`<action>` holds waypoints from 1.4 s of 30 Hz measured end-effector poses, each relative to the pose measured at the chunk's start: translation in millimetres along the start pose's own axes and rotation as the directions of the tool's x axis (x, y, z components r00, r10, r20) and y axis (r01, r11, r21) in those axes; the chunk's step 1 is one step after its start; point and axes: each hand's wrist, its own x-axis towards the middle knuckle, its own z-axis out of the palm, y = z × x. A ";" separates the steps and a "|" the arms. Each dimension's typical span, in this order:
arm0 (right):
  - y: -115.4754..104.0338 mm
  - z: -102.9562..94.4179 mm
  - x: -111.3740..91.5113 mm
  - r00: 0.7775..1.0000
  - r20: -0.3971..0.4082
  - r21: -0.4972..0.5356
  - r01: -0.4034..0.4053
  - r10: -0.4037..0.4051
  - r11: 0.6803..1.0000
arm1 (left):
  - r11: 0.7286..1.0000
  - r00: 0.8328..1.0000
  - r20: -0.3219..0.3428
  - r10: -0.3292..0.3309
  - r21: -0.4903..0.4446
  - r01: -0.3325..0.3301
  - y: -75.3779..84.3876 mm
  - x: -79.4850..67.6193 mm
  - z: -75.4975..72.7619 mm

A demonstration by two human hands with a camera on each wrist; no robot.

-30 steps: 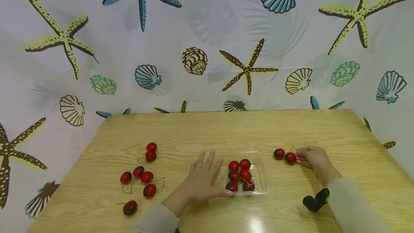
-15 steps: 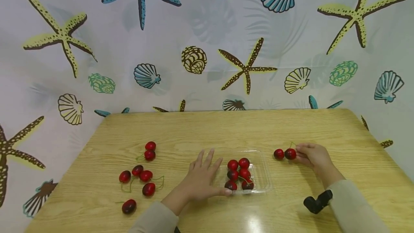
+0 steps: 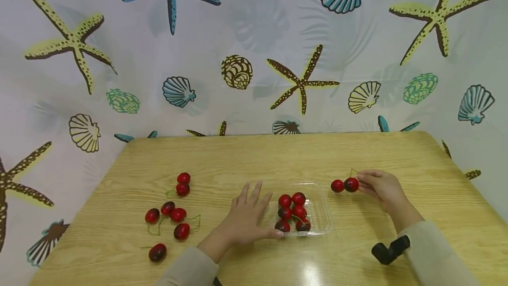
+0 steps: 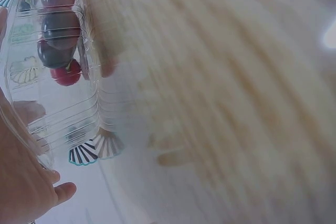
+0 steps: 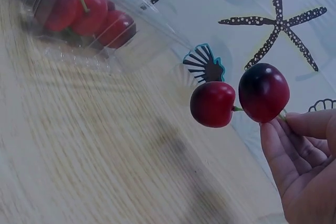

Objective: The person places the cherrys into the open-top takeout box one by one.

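My right hand point(image 3: 384, 190) pinches a dark red cherry point(image 3: 351, 185) at its stem side, thumb against fingers. A second, redder cherry point(image 5: 212, 104) hangs beside it, joined by a short bit of green stem; both look raised off the table in the right wrist view. To their left stands a clear plastic box point(image 3: 327, 215) with several cherries point(image 3: 299, 211) grouped inside. My left hand point(image 3: 245, 223) rests on the box's left end, fingers spread and straight, thumb along the front rim. In the left wrist view, the box's ribbed wall point(image 4: 63, 121) partly covers that hand's fingers.
Several loose cherries with stems lie on the left of the wooden table point(image 3: 222, 158), among them a pair point(image 3: 183, 189) farther back and a single dark one point(image 3: 157, 253) nearer. A patterned cloth point(image 3: 214, 47) hangs behind the table. A black mount point(image 3: 390, 250) sits at the right wrist.
The right hand has lifted the cherry pair slightly and carried it a little left, toward the box. The left hand stays in place on the box. The head view has shifted slightly.
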 end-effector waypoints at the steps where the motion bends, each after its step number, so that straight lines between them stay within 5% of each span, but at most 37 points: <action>1: -1.2 1.6 -1.4 1.000 0.005 0.009 0.005 -0.005 1.000 | 1.000 1.000 0.001 -0.001 0.002 0.001 -0.1 0.1 0.1; 22: -12.4 27.0 -19.9 0.984 0.154 0.155 0.070 -0.094 0.986 | 1.000 1.000 0.004 -0.003 0.026 0.003 0.3 1.2 0.1; 42: 0.5 43.2 -20.2 0.979 0.199 0.074 0.041 -0.055 0.996 | 1.000 1.000 0.005 -0.008 0.010 0.008 -0.6 1.0 1.2</action>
